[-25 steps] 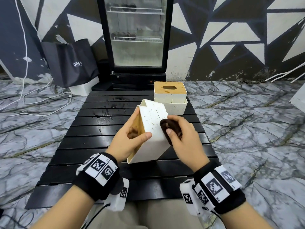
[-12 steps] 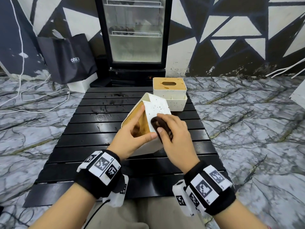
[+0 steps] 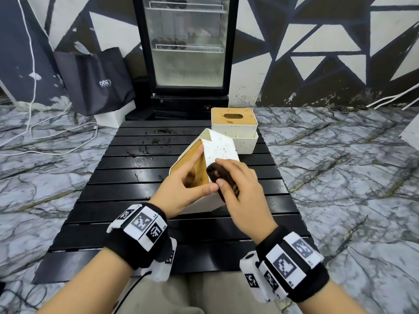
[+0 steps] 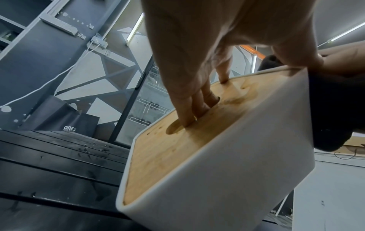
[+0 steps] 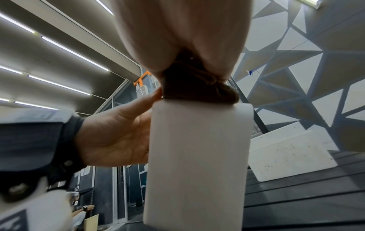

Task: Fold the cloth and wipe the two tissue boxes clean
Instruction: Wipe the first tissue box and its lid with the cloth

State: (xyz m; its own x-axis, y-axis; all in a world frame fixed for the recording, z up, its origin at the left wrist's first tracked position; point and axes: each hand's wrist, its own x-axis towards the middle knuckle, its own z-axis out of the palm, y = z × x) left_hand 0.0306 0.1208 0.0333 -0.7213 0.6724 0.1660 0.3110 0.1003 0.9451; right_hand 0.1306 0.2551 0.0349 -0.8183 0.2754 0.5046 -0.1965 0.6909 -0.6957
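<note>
A white speckled tissue box [image 3: 221, 147] with a wooden lid stands tilted on its side on the black slatted table [image 3: 136, 191]. My left hand [image 3: 181, 189] grips it: several fingers [image 4: 197, 106] hooked into the lid's slot, the thumb across the white side. My right hand [image 3: 240, 189] holds a dark brown folded cloth [image 3: 218, 175] against that white side. In the right wrist view the cloth [image 5: 197, 87] sits on the box [image 5: 197, 156]. The second tissue box [image 3: 233, 123] stands upright behind, at the table's far edge.
A glass-door fridge [image 3: 188, 46] stands behind the table, and a dark paper bag [image 3: 95, 80] to its left. White cables [image 3: 31, 123] lie on the marble floor. Dark smudges [image 3: 156, 141] mark the table's far slats.
Both hands and the tilted box have come slightly lower and nearer to me. The cloth has slid down the white side toward my left thumb.
</note>
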